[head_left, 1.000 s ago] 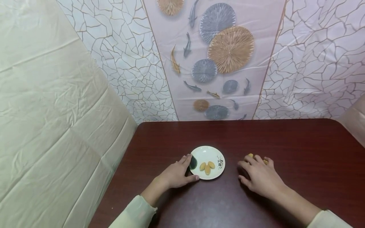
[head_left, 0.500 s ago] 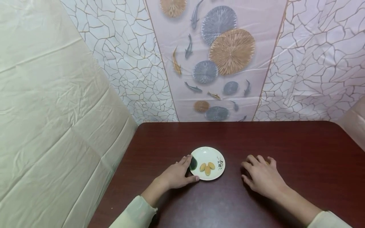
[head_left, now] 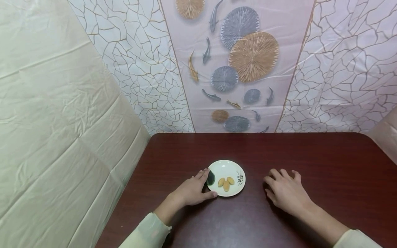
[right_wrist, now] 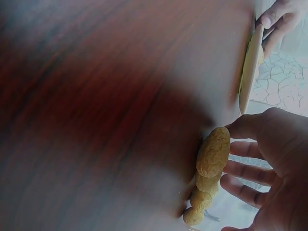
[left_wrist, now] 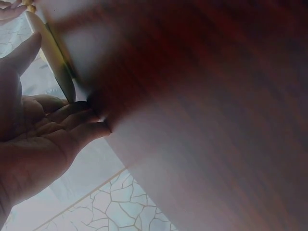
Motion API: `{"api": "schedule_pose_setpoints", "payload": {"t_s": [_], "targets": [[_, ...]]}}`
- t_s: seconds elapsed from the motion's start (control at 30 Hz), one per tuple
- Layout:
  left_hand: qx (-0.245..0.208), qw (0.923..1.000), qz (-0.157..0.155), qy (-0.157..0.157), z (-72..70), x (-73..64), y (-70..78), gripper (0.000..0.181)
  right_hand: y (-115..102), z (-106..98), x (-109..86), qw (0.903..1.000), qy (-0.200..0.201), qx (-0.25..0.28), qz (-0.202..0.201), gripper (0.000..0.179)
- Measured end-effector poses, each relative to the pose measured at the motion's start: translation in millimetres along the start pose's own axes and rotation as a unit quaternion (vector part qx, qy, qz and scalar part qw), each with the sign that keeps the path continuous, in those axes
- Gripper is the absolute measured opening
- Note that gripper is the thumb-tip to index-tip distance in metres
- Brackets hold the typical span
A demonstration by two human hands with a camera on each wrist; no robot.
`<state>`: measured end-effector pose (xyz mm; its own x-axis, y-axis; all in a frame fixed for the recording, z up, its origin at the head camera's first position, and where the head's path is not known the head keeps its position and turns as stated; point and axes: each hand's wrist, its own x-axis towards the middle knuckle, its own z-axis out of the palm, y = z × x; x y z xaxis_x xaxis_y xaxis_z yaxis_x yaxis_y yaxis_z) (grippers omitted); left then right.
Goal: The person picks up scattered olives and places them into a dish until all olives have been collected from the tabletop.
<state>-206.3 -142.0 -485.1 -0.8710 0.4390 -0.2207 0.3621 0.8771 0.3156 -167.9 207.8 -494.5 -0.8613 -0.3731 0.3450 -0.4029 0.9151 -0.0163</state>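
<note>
A white plate (head_left: pixel 224 168) with a dark green patch at its left and a small dark floral print at its right lies on the table. Three yellow-brown oval pieces (head_left: pixel 226 186) rest on it. My left hand (head_left: pixel 193 190) is at the plate's left side, thumb at the near rim and straight fingers along the green patch. My right hand (head_left: pixel 288 193) stands apart to the right, palm down, fingers loosely bent and spread. In the right wrist view, several wrinkled yellow oval pieces (right_wrist: pixel 213 153) lie in a row before the fingers, thumb tip right at the nearest. The head view hides them.
The dark red-brown table (head_left: pixel 248 148) has rounded far corners. A patterned wall covering (head_left: pixel 251 57) with round motifs and fish hangs behind its far edge. Pale fabric (head_left: pixel 71 131) slopes along the left side.
My right hand has shifted slightly right, and the yellow pieces that showed by its fingertips are now hidden under it in the head view. My left hand stays at the plate.
</note>
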Motion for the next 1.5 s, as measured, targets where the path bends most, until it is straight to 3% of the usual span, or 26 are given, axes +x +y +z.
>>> {"api": "schedule_pose_setpoints", "payload": {"t_s": [0.47, 1.1, 1.5], "targets": [[0.001, 1.0, -0.005, 0.001, 0.7, 0.3, 0.5, 0.104, 3, 5, 1.0, 0.9999, 0.003, -0.002, 0.013, 0.031], [0.001, 1.0, -0.006, 0.001, 0.0, -0.1, 0.4, 0.104, 9, 12, 6.6, 0.9999, 0.009, -0.01, 0.007, 0.019], [0.005, 1.0, -0.003, -0.003, -2.2, 0.2, 0.7, 0.104, 3, 9, 7.4, 0.998, 0.058, 0.0, -0.024, 0.022]]}}
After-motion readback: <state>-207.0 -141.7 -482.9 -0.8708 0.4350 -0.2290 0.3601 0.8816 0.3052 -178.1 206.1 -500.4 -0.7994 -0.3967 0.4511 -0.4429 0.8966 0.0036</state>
